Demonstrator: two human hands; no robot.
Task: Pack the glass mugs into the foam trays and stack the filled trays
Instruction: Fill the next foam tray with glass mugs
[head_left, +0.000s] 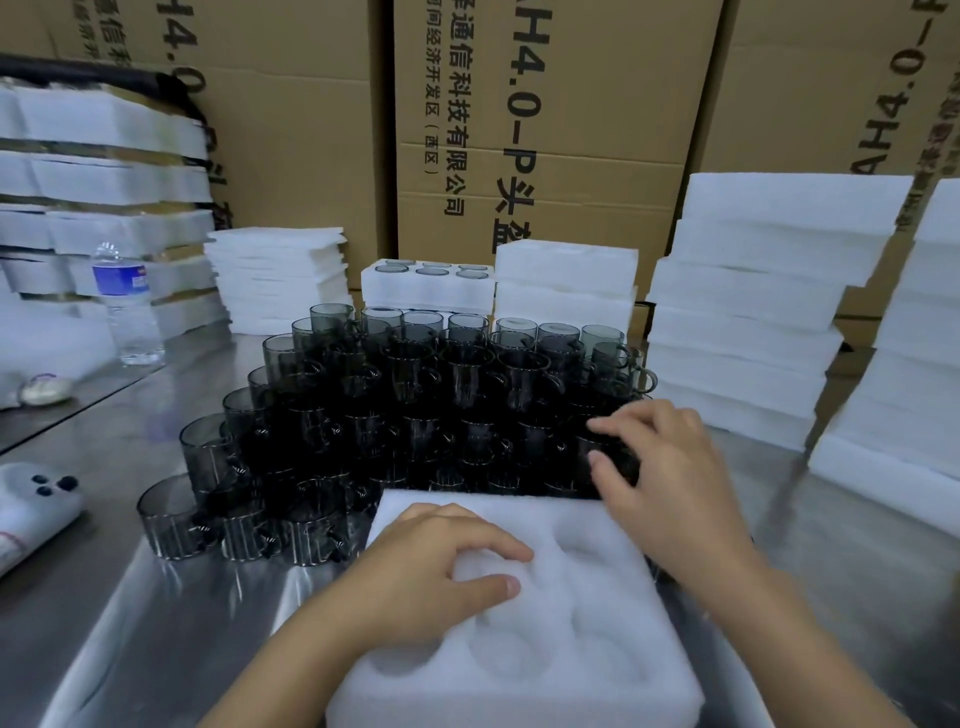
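A white foam tray (566, 670) with round empty pockets lies on the steel table right in front of me. My left hand (436, 571) rests on its left part, fingers relaxed and spread over a pocket. Behind the tray stands a dense block of smoky grey glass mugs (395, 395), several rows deep. My right hand (670, 478) reaches to a mug (602, 452) at the block's near right corner, with thumb and fingers closing round it. A filled foam tray (426, 291) with mugs in its pockets sits behind the block.
Stacks of empty foam trays (753, 312) rise at the right and far right. Thin foam sheets (280, 275) are piled at the back left, with a water bottle (127, 306) beside them. Cardboard boxes (545, 119) form the back wall. A white object (36, 499) lies at the left edge.
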